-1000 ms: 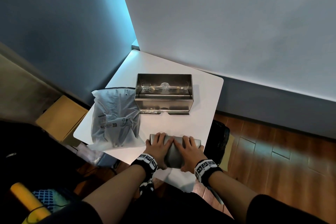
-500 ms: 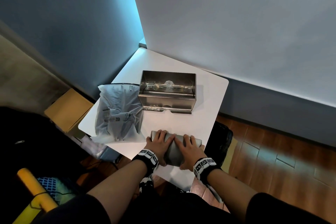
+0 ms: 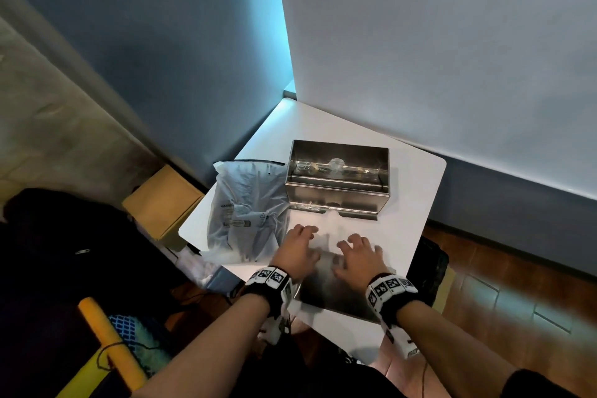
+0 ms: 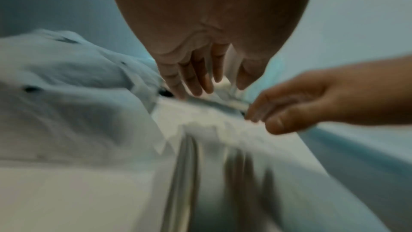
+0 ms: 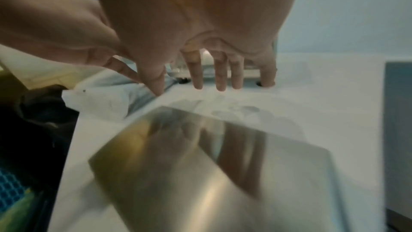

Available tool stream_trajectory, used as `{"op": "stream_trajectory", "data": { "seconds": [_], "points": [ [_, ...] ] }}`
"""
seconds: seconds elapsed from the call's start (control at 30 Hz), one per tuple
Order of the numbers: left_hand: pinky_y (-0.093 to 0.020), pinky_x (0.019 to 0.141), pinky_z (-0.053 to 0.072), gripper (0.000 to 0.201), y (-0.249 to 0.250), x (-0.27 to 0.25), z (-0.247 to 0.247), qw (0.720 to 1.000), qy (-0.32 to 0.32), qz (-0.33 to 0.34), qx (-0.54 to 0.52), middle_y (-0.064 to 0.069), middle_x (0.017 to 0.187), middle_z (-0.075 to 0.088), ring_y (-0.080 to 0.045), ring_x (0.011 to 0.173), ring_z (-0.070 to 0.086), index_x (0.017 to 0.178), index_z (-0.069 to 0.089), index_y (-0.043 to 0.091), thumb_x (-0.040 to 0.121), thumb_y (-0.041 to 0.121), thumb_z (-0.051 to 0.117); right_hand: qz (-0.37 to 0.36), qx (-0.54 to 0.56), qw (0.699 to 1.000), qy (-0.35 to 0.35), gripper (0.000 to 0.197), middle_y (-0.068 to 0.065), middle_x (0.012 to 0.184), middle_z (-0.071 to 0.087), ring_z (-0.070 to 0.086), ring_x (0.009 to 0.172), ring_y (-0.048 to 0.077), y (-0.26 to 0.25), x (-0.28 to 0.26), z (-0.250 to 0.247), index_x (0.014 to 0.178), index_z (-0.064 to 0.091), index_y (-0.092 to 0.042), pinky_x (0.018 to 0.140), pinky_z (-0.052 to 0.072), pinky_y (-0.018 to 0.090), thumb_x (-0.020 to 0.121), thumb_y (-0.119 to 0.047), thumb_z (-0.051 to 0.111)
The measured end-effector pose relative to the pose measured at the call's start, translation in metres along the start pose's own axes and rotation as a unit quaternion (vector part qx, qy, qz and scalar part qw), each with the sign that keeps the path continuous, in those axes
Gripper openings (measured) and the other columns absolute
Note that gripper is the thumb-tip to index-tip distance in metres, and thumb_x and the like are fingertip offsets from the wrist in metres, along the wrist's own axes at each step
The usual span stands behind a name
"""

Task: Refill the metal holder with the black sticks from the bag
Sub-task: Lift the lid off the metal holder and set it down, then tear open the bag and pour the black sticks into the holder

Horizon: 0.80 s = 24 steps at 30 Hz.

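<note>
both hands have lifted off the metal lid, fingers spread.

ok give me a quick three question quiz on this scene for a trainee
1. True or false: the metal holder stands open on the table.
2. On which side of the holder does the bag lie, seen from the person: A left, B right, C behind it?
3. What lies on the table under the left hand and right hand?

Key: 1 true. 2 A. 3 the flat metal lid; both hands have straight, spread fingers and grip nothing.
</note>
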<state>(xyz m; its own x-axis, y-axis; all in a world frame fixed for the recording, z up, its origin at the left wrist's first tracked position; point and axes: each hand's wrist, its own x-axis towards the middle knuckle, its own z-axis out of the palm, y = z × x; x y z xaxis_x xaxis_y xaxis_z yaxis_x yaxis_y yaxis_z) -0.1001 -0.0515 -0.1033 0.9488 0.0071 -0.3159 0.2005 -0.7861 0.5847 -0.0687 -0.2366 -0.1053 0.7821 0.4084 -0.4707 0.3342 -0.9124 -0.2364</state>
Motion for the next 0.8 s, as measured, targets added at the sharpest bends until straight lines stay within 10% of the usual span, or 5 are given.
{"op": "stream_trajectory", "data": {
  "seconds": [0.1,0.3,0.43,0.8],
  "points": [
    [-0.031,0.089,0.051,0.029,-0.019,0.01,-0.046,0.989,0.109,-0.056,-0.088,-0.003,0.102,0.069,-0.018,0.092,0.065,0.12,0.065,0.013,0.091,0.013,0.067,-0.01,0.115,0.993,0.002,0.05,0.01,0.134,0.045,0.044,0.126,0.03,-0.035,0.024,-0.017,0.132,0.052,-0.019,0.104,0.039,0.041,0.089,-0.044,0.057],
    [-0.035,0.099,0.048,0.027,-0.076,0.035,-0.116,0.966,0.169,-0.157,-0.118,-0.008,0.113,0.067,-0.026,0.106,0.063,0.116,0.066,0.01,0.089,0.013,0.067,0.046,0.247,0.968,-0.03,0.045,0.012,0.129,0.059,0.055,0.119,0.027,-0.103,0.067,-0.03,0.124,0.062,-0.011,0.099,0.043,0.031,0.089,-0.039,0.061],
    [-0.039,0.11,0.037,0.045,-0.116,0.05,-0.141,0.952,0.157,-0.248,-0.09,-0.022,0.13,0.051,-0.041,0.124,0.047,0.125,0.06,0.012,0.084,0.026,0.072,0.079,0.256,0.963,-0.036,0.039,0.014,0.119,0.066,0.06,0.108,0.031,-0.133,0.089,-0.025,0.113,0.066,-0.008,0.08,0.039,0.029,0.092,-0.04,0.056],
    [-0.043,0.106,0.044,0.092,-0.164,0.072,-0.146,0.922,0.05,-0.349,-0.16,-0.026,0.142,0.05,-0.043,0.13,0.051,0.141,0.041,0.0,0.079,0.058,0.075,0.179,0.38,0.907,-0.036,0.043,0.01,0.124,0.065,0.059,0.114,0.031,-0.176,0.113,-0.024,0.124,0.059,-0.012,0.091,0.044,0.032,0.094,-0.043,0.057]
  ]
}}
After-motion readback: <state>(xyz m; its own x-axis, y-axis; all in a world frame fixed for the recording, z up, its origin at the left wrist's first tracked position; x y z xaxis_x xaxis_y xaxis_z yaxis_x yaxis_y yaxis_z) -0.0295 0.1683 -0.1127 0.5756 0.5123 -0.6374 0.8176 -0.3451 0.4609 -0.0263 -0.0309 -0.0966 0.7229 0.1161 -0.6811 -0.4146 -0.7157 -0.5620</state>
